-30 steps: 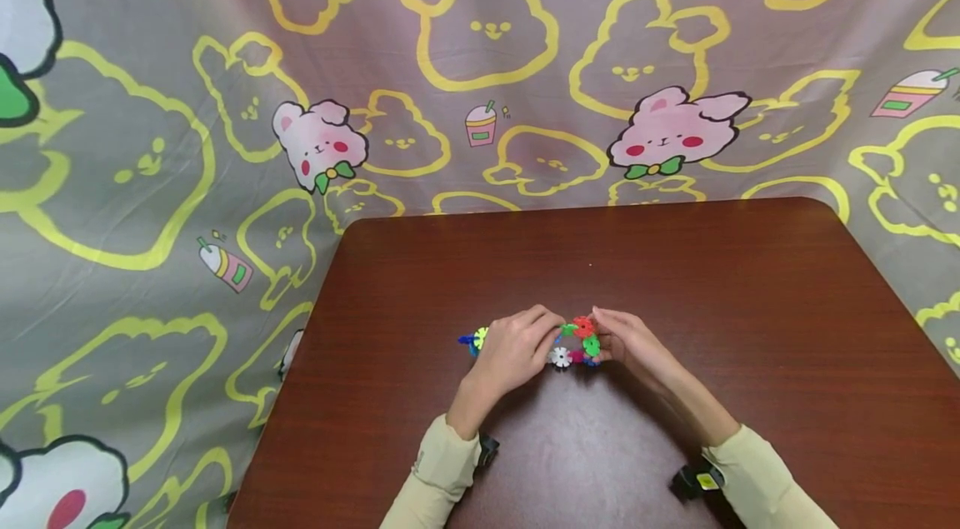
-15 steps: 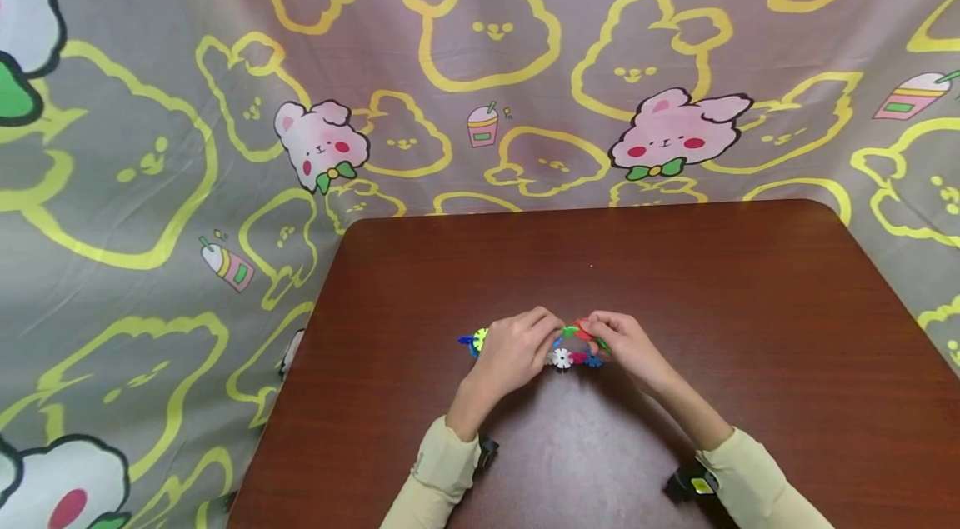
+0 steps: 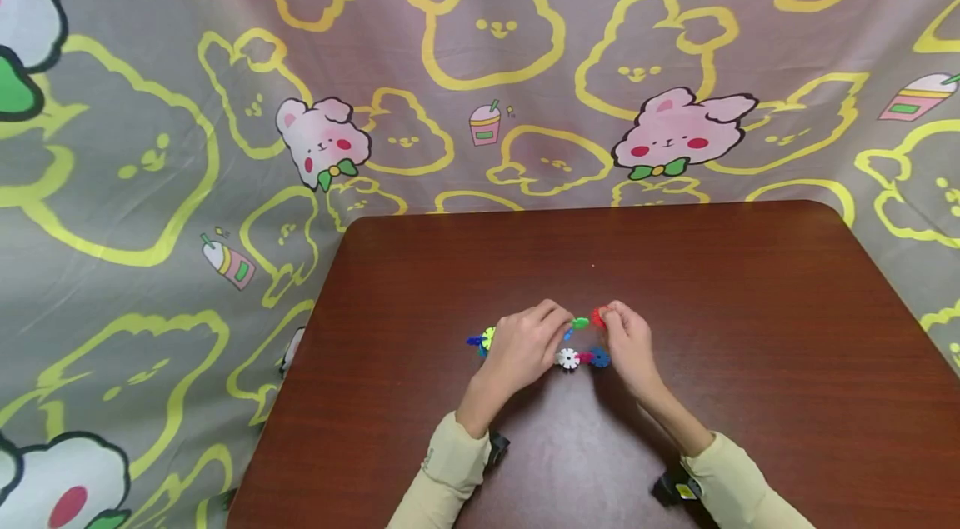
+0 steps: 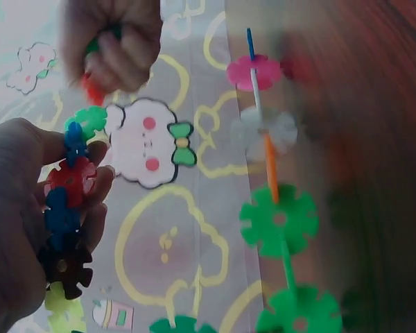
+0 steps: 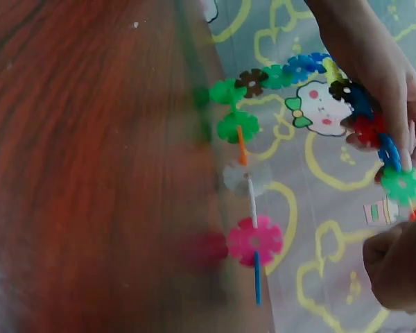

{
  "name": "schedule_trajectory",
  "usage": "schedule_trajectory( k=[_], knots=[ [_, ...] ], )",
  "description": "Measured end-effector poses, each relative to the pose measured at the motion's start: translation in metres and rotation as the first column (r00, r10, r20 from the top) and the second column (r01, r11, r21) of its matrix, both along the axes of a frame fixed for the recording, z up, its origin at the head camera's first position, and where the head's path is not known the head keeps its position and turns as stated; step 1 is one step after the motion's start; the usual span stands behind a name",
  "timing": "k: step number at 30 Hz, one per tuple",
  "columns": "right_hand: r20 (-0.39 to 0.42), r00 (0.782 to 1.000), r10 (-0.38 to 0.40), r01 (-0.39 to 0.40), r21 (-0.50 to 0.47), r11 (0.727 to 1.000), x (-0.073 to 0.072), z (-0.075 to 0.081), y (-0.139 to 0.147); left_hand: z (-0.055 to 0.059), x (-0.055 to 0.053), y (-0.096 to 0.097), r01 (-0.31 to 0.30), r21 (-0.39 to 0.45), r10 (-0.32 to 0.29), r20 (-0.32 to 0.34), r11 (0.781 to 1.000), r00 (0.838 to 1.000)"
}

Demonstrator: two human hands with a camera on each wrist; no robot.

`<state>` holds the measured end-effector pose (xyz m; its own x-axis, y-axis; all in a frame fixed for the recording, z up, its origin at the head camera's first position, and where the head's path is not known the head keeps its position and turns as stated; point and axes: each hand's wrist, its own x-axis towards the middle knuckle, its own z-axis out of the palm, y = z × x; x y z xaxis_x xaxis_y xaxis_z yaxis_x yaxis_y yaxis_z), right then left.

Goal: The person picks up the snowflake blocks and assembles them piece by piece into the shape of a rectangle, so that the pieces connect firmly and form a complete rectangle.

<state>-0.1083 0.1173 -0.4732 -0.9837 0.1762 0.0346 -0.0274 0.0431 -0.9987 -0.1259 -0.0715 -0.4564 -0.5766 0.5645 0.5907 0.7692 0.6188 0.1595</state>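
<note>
A chain of interlocking notched plastic discs runs between the hands. The left hand (image 3: 528, 346) grips one stretch of it, with a red disc (image 4: 71, 182), blue discs and a black disc (image 4: 66, 267) at its fingers. A light green disc (image 3: 580, 323) sticks out past the left fingertips. Close beside it, the right hand (image 3: 630, 346) pinches a red disc (image 3: 598, 316); some green (image 4: 104, 40) shows inside that fist in the left wrist view. The chain's other stretch holds a white disc (image 3: 568, 359), a pink disc (image 5: 255, 241) and a blue end disc (image 3: 600, 357).
The brown table (image 3: 712, 262) lies under the hands. A grey patterned cloth (image 3: 525, 46) hangs behind it and along the sides. Dark wrist cameras sit at both cuffs, the right camera (image 3: 675, 486) close over the table.
The right hand has closed on the red disc and turned upward with it. The green disc beside it has left the blue end disc, so the loop is now parted on the right.
</note>
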Motion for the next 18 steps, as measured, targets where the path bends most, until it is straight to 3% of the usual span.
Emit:
schedule_trajectory(
  k=[2, 4, 7, 10, 13, 18],
  knots=[
    [0.005, 0.998, -0.059, 0.059, -0.020, 0.998, -0.002, -0.001, 0.002, 0.001, -0.001, 0.000, -0.010, 0.017, 0.010, -0.001, 1.000, 1.000],
    [0.011, 0.998, -0.056, 0.057, -0.073, 0.996, -0.003, -0.002, 0.006, 0.002, -0.001, 0.000, -0.016, 0.036, 0.016, 0.009, 0.999, 1.000],
    [0.051, 0.995, 0.082, -0.071, -0.184, 0.980, -0.001, -0.005, 0.011, 0.003, -0.001, 0.001, -0.010, 0.040, 0.008, 0.039, 0.999, 0.999],
    [0.083, 0.964, 0.253, -0.216, -0.311, 0.925, 0.001, -0.008, 0.016, 0.002, -0.001, 0.001, -0.016, 0.043, 0.013, 0.058, 0.999, 0.998],
    [0.089, 0.917, 0.389, -0.323, -0.409, 0.854, 0.004, -0.011, 0.020, 0.001, -0.001, 0.001, -0.028, 0.054, 0.024, 0.062, 0.998, 0.998],
    [0.059, 0.841, 0.538, -0.434, -0.520, 0.736, 0.005, -0.016, 0.023, -0.001, -0.001, 0.000, -0.022, 0.069, 0.016, 0.075, 0.997, 0.997]
  ],
)
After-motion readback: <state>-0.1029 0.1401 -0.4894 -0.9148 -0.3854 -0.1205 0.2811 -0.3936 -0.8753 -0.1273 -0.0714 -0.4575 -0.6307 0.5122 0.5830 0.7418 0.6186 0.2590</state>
